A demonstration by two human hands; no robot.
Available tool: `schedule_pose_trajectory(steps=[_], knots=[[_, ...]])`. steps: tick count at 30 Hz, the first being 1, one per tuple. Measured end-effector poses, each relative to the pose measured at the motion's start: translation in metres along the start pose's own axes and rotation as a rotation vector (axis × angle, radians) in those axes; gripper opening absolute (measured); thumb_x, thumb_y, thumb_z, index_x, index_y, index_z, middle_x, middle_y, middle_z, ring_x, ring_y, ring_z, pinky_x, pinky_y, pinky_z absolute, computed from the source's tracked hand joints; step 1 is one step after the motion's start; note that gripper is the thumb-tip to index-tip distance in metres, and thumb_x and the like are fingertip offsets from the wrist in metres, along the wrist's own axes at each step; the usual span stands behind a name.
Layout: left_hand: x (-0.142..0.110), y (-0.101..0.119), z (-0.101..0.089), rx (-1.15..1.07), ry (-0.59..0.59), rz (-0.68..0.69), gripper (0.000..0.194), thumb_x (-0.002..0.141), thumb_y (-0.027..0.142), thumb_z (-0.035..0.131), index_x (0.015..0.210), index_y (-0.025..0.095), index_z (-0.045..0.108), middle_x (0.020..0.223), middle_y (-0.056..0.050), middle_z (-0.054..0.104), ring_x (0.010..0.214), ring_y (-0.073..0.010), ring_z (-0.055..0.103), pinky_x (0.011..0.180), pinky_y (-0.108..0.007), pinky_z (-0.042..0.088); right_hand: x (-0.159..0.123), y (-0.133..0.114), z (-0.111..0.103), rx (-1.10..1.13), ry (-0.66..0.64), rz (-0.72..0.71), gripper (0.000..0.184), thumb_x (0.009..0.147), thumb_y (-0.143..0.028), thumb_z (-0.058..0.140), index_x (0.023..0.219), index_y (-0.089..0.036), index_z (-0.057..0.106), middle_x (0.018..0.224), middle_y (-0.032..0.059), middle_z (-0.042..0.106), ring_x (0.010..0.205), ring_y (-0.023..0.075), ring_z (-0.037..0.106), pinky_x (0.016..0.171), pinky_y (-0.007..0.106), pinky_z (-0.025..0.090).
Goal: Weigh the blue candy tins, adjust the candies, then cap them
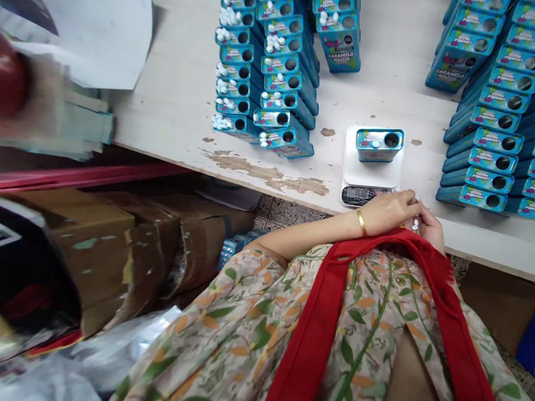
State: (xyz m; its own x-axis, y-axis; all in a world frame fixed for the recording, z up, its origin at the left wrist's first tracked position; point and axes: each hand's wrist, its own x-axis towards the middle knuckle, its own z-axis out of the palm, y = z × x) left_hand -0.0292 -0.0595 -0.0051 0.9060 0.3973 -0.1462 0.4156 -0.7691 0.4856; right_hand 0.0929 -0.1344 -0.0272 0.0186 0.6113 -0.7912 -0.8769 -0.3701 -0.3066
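Observation:
At the table's front edge, my left hand (389, 213), with a gold bangle on its wrist, lies partly over my right hand (434, 231). Its fingers are curled and meet those of the right hand; what they pinch, if anything, is hidden. Small white candies (415, 225) show in my curled right hand. Just beyond, a white digital scale (351, 160) carries one blue tin (380, 152), upright, with a round hole in its top and a white piece lying there. The display, partly legible, seems to read about 153.0.
Rows of blue tins (282, 138) stand left of the scale, many topped with white pieces. More blue tins (483, 197) fill the right side. Papers (119, 31) lie far left on the worn white table (178, 100). Cardboard boxes (99, 245) sit below, left.

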Motion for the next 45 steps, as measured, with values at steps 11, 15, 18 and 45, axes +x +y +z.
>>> schedule_pose_trajectory(steps=[11, 15, 18, 45], knots=[[-0.014, -0.051, -0.076, -0.065, 0.647, -0.022, 0.019, 0.103, 0.029, 0.045, 0.104, 0.022, 0.062, 0.101, -0.006, 0.063, 0.093, -0.0182, 0.063, 0.081, -0.035, 0.054, 0.001, -0.002, 0.005, 0.042, -0.263, -0.004, 0.019, 0.094, -0.024, 0.057, 0.107, -0.014, 0.068, 0.114, 0.0101, 0.073, 0.115, 0.0192, 0.068, 0.101, 0.031, 0.057], [-0.011, -0.07, -0.081, -0.022, 0.661, -0.07, 0.02, 0.102, 0.032, 0.047, 0.104, 0.021, 0.063, 0.102, -0.005, 0.065, 0.096, -0.0179, 0.064, 0.085, -0.035, 0.054, 0.001, -0.003, 0.004, 0.062, -0.271, -0.013, 0.019, 0.094, -0.025, 0.059, 0.106, -0.013, 0.067, 0.113, 0.0102, 0.074, 0.115, 0.0198, 0.068, 0.1, 0.03, 0.057], [-0.013, -0.076, -0.077, 0.014, 0.66, -0.118, 0.021, 0.102, 0.035, 0.048, 0.103, 0.023, 0.065, 0.106, -0.006, 0.065, 0.101, -0.02, 0.063, 0.088, -0.038, 0.052, 0.0, -0.004, 0.005, 0.07, -0.269, -0.009, 0.019, 0.093, -0.025, 0.06, 0.106, -0.013, 0.067, 0.113, 0.0105, 0.073, 0.116, 0.0202, 0.068, 0.099, 0.03, 0.058], [-0.043, -0.09, -0.088, -0.08, 0.94, -0.21, 0.03, 0.1, 0.051, 0.05, 0.102, 0.025, 0.066, 0.094, -0.004, 0.062, 0.084, -0.0164, 0.058, 0.084, -0.037, 0.052, 0.006, -0.008, -0.011, -0.095, -0.074, -0.061, 0.013, 0.086, -0.018, 0.064, 0.098, -0.02, 0.066, 0.083, 0.0013, 0.068, 0.065, 0.0075, 0.059, 0.054, 0.015, 0.051]])
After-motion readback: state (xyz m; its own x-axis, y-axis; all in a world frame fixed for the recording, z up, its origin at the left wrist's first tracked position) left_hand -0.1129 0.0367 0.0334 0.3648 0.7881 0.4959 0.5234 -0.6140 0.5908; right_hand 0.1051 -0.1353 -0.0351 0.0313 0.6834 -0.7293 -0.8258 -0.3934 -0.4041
